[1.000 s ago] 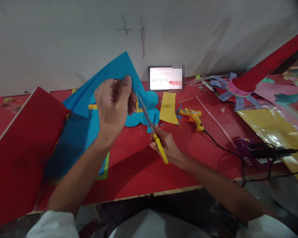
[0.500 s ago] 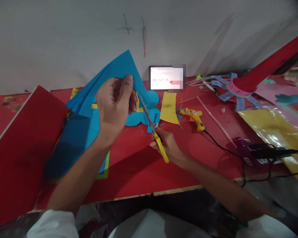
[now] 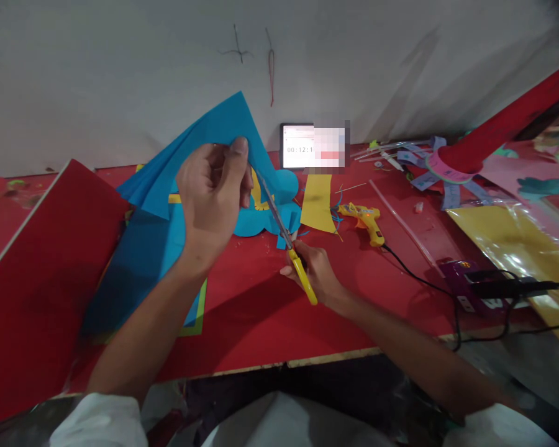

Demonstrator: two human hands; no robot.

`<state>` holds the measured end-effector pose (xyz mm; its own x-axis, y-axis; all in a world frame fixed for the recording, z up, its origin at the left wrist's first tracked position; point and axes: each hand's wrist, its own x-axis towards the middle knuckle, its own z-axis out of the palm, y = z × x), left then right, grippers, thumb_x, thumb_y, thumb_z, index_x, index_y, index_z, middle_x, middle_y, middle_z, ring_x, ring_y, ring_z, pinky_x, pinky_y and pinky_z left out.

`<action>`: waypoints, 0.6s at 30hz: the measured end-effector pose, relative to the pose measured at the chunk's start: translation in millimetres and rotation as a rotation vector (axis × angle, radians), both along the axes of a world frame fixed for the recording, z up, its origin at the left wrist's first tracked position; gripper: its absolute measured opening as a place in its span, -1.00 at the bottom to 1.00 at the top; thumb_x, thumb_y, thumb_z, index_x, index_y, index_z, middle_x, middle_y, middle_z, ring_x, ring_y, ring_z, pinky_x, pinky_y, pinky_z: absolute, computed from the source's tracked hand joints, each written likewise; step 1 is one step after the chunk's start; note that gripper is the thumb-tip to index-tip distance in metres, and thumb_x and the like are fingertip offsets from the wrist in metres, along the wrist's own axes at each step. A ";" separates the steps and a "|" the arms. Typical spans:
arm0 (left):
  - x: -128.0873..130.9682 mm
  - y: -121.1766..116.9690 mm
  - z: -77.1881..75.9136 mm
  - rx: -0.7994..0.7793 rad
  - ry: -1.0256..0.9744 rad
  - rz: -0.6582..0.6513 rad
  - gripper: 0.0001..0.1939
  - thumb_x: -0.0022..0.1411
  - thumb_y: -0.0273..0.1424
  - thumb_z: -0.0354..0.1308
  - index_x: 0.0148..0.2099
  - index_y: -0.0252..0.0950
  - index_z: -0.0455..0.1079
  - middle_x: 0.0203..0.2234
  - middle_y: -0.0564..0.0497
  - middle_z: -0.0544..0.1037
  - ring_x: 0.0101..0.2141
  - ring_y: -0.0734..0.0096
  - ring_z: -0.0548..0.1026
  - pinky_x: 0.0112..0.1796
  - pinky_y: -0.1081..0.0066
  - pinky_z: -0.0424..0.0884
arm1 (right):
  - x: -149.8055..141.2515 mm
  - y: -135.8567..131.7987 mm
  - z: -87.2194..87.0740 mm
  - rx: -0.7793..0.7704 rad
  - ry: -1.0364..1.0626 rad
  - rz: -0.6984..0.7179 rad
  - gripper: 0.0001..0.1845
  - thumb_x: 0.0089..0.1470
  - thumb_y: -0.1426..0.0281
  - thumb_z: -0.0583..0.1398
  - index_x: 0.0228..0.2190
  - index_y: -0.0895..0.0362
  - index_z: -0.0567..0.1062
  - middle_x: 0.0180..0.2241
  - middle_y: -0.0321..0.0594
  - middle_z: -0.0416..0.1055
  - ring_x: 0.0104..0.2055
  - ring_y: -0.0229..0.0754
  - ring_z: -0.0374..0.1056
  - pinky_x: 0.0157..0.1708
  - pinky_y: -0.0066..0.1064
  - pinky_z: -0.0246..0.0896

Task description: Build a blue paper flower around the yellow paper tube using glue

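Note:
My left hand (image 3: pixel 214 186) pinches a blue sheet of paper (image 3: pixel 233 121) by its right edge, holding it up above the table. The sheet hangs in a fold toward the left. In my right hand (image 3: pixel 317 267) is a pair of scissors (image 3: pixel 279 217) with yellow handles, its blades pointing up and left to the edge of the blue sheet, near my left fingertips. Behind the hands lies a blue cut-out with rounded lobes (image 3: pixel 286 183), partly hidden. More blue paper (image 3: pixel 121 279) lies under my left forearm.
A yellow glue gun (image 3: pixel 363 220) with a black cord lies right of a yellow paper piece (image 3: pixel 317 202). A timer screen (image 3: pixel 298 149) leans on the wall. A red board (image 3: pixel 41 279) stands left; a purple box (image 3: pixel 466 282) sits right on the red table (image 3: pixel 261 323).
My left hand and the blue sheet have shifted very slightly left. The scissors are nearly where they were, close to the sheet's edge.

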<state>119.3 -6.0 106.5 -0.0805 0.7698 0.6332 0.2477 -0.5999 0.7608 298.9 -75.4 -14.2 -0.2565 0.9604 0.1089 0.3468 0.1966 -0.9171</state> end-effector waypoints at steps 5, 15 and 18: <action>2.9 -1.9 4.5 0.029 -0.122 -0.012 -0.42 0.43 -0.07 0.25 -0.58 -0.26 0.30 -0.75 0.12 0.25 -0.72 0.57 0.22 -0.68 0.36 0.04 | 3.1 0.1 -2.6 0.009 -0.013 -0.008 -0.30 0.04 -0.31 0.24 -0.50 0.03 0.20 -0.62 -0.44 0.09 -0.55 -0.33 -0.04 -0.54 -0.42 -0.06; -0.4 -5.3 7.9 -0.058 -0.212 -0.040 -0.40 0.34 0.04 0.29 -0.55 -0.26 0.30 -0.68 0.11 0.29 -0.67 0.57 0.24 -0.62 0.36 0.05 | 6.9 0.1 -4.5 -0.012 0.010 -0.003 -0.31 0.02 -0.29 0.27 -0.51 0.03 0.19 -0.62 -0.43 0.06 -0.55 -0.32 -0.05 -0.55 -0.40 -0.08; -2.4 -3.0 5.9 -0.076 -0.183 -0.028 -0.40 0.35 0.06 0.27 -0.54 -0.27 0.32 -0.69 0.12 0.25 -0.68 0.57 0.22 -0.62 0.33 0.03 | 6.3 0.6 -7.5 0.001 0.037 0.023 -0.32 0.06 -0.29 0.22 -0.50 0.03 0.19 -0.59 -0.44 0.08 -0.55 -0.33 -0.04 -0.54 -0.41 -0.10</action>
<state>116.9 -9.0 112.4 -0.1666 0.8182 0.5503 0.0851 -0.5441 0.8347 305.3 -74.9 -21.7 -0.2743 0.9541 0.1199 0.3076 0.2052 -0.9291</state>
